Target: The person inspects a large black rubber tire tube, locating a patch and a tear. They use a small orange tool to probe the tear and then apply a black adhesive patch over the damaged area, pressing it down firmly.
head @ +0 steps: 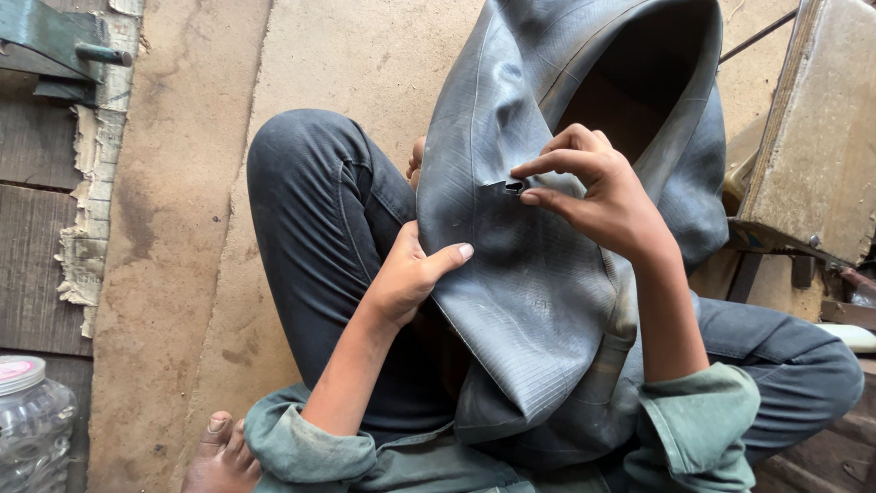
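Across the lap, the left hand (409, 278) is gripping the grey inner tube (538, 274) at nine o'clock while the right hand (602, 196) is pinching its small torn flap (513, 187), probably inspecting a puncture that needs patching.

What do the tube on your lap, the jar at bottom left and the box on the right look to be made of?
Tube: looks like dark grey rubber, matte and dusty; it folds limply and has fine moulded ribs. The right hand pinches a small torn spot; the left hand grips the edge.
Jar: likely clear plastic, glossy and see-through, with a pale lid.
Box: probably painted metal or wood, worn and grimy; hard to tell.
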